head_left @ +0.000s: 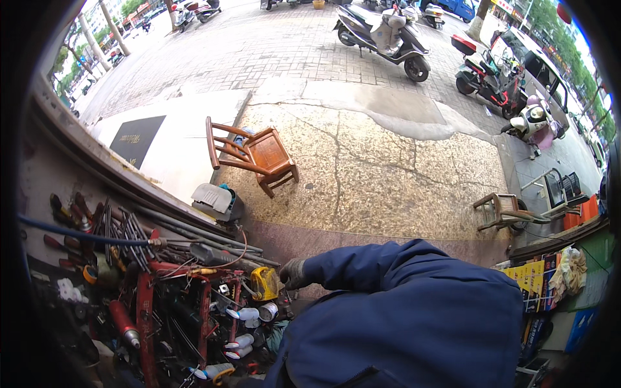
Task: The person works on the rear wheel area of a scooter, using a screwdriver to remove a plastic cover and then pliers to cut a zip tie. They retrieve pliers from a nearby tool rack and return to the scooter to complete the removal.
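My right hand [295,274], in a dark grey glove and navy sleeve, reaches across to the left. Its fingers look curled and pressed together; whatever they hold, if anything, is hidden. Just left of the fingertips is a yellow plastic piece [264,284] at the edge of a cluttered red metal rack [146,310]. I cannot tell whether the hand touches it. Below it lie a round white-rimmed can [268,312] and white bottles [242,314]. Long grey rods [194,227] stretch along the rack's far side. My left hand is out of sight.
Screwdrivers [59,207] and a red cylinder [123,321] crowd the left. A wooden chair [266,152] stands on the cracked paving ahead, with a grey bin [220,202] near it. Right are a wooden stool [498,210] and stacked boxes [532,284]; scooters [385,42] are parked beyond.
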The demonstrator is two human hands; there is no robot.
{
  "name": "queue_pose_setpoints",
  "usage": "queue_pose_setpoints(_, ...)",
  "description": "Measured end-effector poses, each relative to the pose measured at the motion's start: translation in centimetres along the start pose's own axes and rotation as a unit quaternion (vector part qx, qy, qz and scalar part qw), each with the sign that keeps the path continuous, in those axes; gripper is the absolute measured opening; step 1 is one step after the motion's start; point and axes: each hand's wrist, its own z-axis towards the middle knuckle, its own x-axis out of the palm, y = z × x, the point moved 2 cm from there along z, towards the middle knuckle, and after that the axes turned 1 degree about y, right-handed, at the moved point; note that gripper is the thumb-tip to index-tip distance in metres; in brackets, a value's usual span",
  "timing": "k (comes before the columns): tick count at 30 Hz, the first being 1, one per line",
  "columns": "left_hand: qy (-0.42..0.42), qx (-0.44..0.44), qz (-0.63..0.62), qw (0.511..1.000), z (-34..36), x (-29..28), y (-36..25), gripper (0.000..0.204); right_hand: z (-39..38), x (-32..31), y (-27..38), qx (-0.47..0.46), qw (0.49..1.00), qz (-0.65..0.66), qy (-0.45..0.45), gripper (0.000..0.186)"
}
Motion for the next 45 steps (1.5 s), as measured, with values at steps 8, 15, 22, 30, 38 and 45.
queue_pose_setpoints(8,0.149,-0.142,-0.137,0.969,-15.3,16.7,-3.8,0.035,-4.6,-7.5,-3.7,-0.081,0.996,0.013,-0.023,0.042)
queue_pose_setpoints(15,0.448,-0.190,-0.241,0.840,-24.2,32.2,-4.7,0.034,-6.5,-17.2,-12.1,-0.065,0.934,0.198,-0.291,0.051)
queue_pose_setpoints(22,0.535,-0.341,-0.256,0.729,-32.3,50.1,-3.4,0.018,-11.0,-28.5,-24.7,0.000,0.823,0.261,-0.504,0.054)
queue_pose_setpoints(30,0.603,-0.451,-0.223,0.619,-34.5,69.9,-7.1,0.014,-11.9,-44.7,-32.8,0.171,0.708,0.230,-0.645,0.051)
queue_pose_setpoints(38,0.612,-0.489,-0.243,0.572,-34.5,88.2,-5.4,0.026,-8.2,-61.8,-41.3,0.046,0.642,0.301,-0.704,0.060)
queue_pose_setpoints(45,0.615,-0.352,-0.136,0.692,-32.6,103.7,-4.9,0.041,-2.3,-79.9,-48.8,-0.003,0.700,0.288,-0.654,0.035)
